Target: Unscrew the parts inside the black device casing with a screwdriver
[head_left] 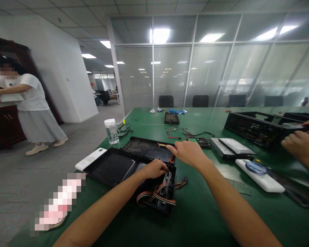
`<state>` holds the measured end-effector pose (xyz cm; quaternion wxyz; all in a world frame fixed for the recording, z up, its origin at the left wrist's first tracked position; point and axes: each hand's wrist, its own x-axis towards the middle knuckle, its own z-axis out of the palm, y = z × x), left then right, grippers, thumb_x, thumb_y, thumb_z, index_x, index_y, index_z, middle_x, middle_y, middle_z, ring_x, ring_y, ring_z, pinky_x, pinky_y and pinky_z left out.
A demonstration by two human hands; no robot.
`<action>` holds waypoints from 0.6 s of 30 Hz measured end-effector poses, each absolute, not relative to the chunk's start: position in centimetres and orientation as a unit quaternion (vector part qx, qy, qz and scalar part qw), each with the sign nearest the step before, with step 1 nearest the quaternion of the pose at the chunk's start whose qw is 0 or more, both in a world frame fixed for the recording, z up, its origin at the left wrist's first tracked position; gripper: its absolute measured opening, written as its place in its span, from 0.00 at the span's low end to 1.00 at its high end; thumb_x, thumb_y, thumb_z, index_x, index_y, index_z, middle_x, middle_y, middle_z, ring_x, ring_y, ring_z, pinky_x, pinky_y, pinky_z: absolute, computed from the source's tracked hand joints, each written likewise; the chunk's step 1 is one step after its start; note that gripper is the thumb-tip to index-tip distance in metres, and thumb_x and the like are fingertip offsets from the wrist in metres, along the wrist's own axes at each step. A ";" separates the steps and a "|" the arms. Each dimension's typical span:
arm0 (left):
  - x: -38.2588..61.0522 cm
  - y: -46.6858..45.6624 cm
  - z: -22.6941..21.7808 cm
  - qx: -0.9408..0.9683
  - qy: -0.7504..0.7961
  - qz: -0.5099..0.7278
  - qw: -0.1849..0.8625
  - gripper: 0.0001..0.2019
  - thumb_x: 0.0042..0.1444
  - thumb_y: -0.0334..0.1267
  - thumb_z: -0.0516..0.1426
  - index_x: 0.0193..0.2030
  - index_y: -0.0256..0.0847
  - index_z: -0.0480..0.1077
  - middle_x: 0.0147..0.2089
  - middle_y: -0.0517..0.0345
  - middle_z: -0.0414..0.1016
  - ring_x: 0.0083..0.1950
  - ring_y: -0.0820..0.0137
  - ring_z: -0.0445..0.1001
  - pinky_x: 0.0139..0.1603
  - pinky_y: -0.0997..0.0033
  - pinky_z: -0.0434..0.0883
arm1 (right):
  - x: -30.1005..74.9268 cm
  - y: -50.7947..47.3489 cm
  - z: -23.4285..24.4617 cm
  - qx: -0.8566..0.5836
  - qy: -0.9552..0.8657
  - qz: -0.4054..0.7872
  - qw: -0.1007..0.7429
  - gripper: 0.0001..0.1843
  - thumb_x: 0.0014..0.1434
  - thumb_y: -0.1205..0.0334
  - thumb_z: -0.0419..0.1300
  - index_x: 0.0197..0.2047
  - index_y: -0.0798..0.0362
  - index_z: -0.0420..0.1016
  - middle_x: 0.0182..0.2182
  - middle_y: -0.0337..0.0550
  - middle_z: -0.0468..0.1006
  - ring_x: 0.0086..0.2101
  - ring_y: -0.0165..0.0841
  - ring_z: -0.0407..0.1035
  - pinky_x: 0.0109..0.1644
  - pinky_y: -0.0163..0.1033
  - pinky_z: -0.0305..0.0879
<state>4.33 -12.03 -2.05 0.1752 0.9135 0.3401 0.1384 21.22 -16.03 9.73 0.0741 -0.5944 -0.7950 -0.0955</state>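
Note:
An opened black device case (110,168) lies on the green table (195,219) in front of me, with a second black tray-like part (146,148) behind it. My left hand (154,168) rests closed on the case's inner edge, pinching something I cannot make out. My right hand (187,151) is closed just above and to the right, its fingers pinched near a small red and brass piece (162,145). A striped ribbon cable (157,195) loops out of the black part (164,197) below my hands.
A clear plastic bottle (111,131) and a white panel (90,158) sit left of the case. Loose wires (187,133), a silver drive (230,146) and a white bar (260,176) lie to the right. Another person's hands (301,144) work on a black chassis (257,128). A person (33,109) stands far left.

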 end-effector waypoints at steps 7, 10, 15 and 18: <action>4.4 -11.9 -2.3 0.912 0.344 0.134 0.179 0.11 0.50 0.27 0.53 0.37 0.37 0.75 0.35 0.57 0.77 0.35 0.72 0.72 0.39 0.79 0.64 | 21.2 -16.4 10.2 -0.575 -0.813 -0.080 0.044 0.30 0.60 0.42 0.36 0.41 0.55 0.70 0.35 0.54 0.76 0.37 0.44 0.70 0.38 0.42 0.58; 4.3 -11.9 -2.3 0.911 0.345 0.138 0.181 0.11 0.51 0.28 0.53 0.37 0.37 0.75 0.36 0.57 0.77 0.35 0.72 0.72 0.39 0.79 0.64 | 21.3 -16.3 9.9 -0.552 -0.829 -0.070 0.050 0.28 0.61 0.45 0.37 0.41 0.54 0.71 0.35 0.52 0.76 0.36 0.41 0.70 0.38 0.41 0.58; 4.2 -12.1 -2.0 0.915 0.339 0.136 0.172 0.10 0.50 0.28 0.53 0.37 0.37 0.74 0.34 0.58 0.76 0.35 0.72 0.72 0.39 0.79 0.64 | 22.0 -15.4 9.5 -0.557 -0.822 -0.078 0.084 0.29 0.63 0.48 0.35 0.35 0.55 0.72 0.34 0.53 0.76 0.36 0.40 0.70 0.39 0.40 0.57; 4.2 -12.2 -2.1 0.915 0.339 0.136 0.168 0.10 0.51 0.28 0.53 0.37 0.38 0.74 0.35 0.58 0.76 0.36 0.72 0.72 0.39 0.79 0.64 | 23.7 -14.5 9.0 -0.500 -0.853 0.011 0.148 0.26 0.62 0.48 0.39 0.33 0.54 0.72 0.30 0.47 0.75 0.32 0.35 0.69 0.36 0.37 0.58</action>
